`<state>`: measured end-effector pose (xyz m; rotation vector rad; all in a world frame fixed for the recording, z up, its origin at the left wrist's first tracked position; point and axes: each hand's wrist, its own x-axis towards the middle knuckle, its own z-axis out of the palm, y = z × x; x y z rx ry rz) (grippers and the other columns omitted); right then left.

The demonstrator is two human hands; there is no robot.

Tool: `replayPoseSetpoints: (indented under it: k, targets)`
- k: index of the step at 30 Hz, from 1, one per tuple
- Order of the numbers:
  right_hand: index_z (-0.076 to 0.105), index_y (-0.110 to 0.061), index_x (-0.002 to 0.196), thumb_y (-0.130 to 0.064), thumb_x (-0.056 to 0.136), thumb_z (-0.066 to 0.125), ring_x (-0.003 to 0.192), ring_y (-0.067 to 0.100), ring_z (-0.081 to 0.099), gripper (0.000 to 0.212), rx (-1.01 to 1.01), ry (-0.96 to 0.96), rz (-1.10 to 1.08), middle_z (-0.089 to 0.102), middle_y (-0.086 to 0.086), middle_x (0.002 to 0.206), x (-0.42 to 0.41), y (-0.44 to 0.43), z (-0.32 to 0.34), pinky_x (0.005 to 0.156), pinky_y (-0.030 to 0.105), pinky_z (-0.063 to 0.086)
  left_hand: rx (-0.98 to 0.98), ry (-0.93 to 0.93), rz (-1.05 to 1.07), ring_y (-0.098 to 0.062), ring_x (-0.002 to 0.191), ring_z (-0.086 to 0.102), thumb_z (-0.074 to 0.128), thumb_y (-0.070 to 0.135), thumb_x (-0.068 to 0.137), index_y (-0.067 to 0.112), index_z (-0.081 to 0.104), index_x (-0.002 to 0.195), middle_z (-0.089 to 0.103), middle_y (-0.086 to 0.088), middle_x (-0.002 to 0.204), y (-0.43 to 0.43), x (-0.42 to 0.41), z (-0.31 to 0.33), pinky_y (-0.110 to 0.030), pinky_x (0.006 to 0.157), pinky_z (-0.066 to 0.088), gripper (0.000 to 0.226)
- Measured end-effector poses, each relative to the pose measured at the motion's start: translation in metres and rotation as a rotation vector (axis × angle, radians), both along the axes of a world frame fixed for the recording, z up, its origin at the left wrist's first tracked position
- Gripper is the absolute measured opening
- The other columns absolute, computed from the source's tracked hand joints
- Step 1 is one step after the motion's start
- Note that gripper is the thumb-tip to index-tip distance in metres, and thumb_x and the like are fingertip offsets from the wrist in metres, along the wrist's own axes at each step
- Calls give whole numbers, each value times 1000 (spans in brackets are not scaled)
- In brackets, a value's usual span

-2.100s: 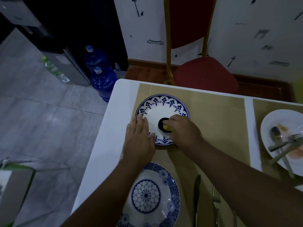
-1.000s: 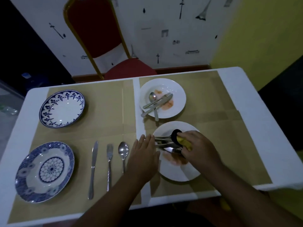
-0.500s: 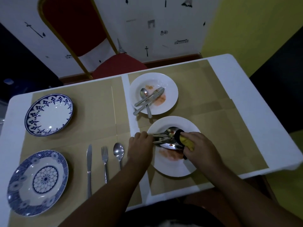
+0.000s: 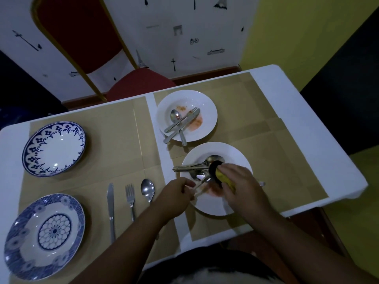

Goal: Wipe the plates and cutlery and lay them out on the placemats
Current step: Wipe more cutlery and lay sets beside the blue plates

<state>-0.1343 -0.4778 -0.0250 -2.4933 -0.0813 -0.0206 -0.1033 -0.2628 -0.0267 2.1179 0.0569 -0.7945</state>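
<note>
Left hand [image 4: 178, 191] pinches one cutlery handle [image 4: 200, 185], right hand [image 4: 241, 182] squeezes the sponge [image 4: 221, 175] over the dirty plate [image 4: 235, 153], right of middle. A hard rub could knock spoons [image 4: 213, 159] off.

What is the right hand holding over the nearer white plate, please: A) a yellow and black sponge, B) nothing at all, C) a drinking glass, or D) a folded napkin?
A: the right hand grips a yellow sponge with a dark face, pressed against the cutlery lying on the nearer white plate.
</note>
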Motion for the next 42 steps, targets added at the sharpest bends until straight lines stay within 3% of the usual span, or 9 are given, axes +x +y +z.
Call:
replayPoseSetpoints:
  k: [6, 10, 13, 15, 19, 23, 28, 37, 42]
  targets:
    - [61, -12, 129, -2, 78, 62, 125, 19, 51, 52, -129, -87, 318, 58, 2, 135, -10, 20, -16, 106, 35, 41, -323, 239, 283, -3, 55, 54, 52, 1, 98, 9, 73, 97, 67, -4, 75, -9, -21, 15, -11, 49, 40, 23]
    - [58, -11, 129, -2, 79, 60, 123, 23, 53, 51, -158, -20, 136, 57, 5, 135, 10, 3, -17, 95, 44, 50, -382, 323, 330, -12, 67, 56, 51, 4, 101, 11, 75, 105, 66, -6, 79, -5, -26, 18, -19, 62, 47, 26]
    - [57, -9, 131, -1, 78, 63, 126, 25, 52, 54, -224, -64, 249, 55, 7, 137, 0, 12, -8, 100, 42, 47, -445, 371, 376, -16, 70, 55, 48, 1, 101, 10, 74, 104, 63, -8, 79, -5, -25, 22, -26, 61, 45, 28]
    - [59, -9, 130, 1, 73, 68, 123, 25, 54, 58, -250, -77, 294, 57, 7, 135, -6, 19, -2, 97, 41, 48, -421, 335, 344, -16, 68, 54, 47, 2, 102, 11, 74, 104, 62, -7, 79, -4, -24, 24, -25, 57, 41, 28]
    - [64, -9, 123, 3, 70, 69, 115, 29, 60, 54, -275, -25, 81, 62, 8, 127, 20, 5, 0, 86, 45, 54, -377, 309, 302, -15, 62, 44, 46, 1, 102, 8, 72, 102, 57, -8, 78, 1, -23, 25, -23, 51, 34, 27]
    - [64, -6, 122, 7, 70, 67, 114, 34, 58, 54, -277, 7, 26, 62, 10, 127, 31, -10, 6, 88, 45, 53, -359, 348, 324, -14, 58, 42, 47, 5, 103, 5, 72, 104, 56, -6, 74, 2, -19, 27, -24, 52, 30, 26]
    - [59, -19, 130, -4, 84, 62, 118, 19, 52, 49, -47, 2, -133, 59, -1, 130, 20, -8, 22, 96, 32, 45, -266, 284, 314, -17, 69, 47, 49, 16, 104, 16, 74, 102, 56, -6, 78, -4, -19, 25, -27, 60, 41, 25]
    - [70, -9, 110, -1, 68, 74, 109, 26, 59, 43, -119, -108, 264, 66, 8, 121, 0, 25, 20, 95, 37, 47, -280, 148, 254, -2, 59, 58, 52, 12, 102, 18, 71, 98, 65, -6, 87, -19, -26, 31, -25, 55, 47, 20]
    - [68, -6, 113, 1, 76, 59, 112, 29, 59, 39, -189, -97, 62, 65, 12, 122, 23, 2, 17, 99, 28, 40, -300, 134, 302, -10, 63, 54, 53, 9, 101, 20, 74, 96, 65, -4, 84, -19, -33, 31, -24, 59, 44, 24]
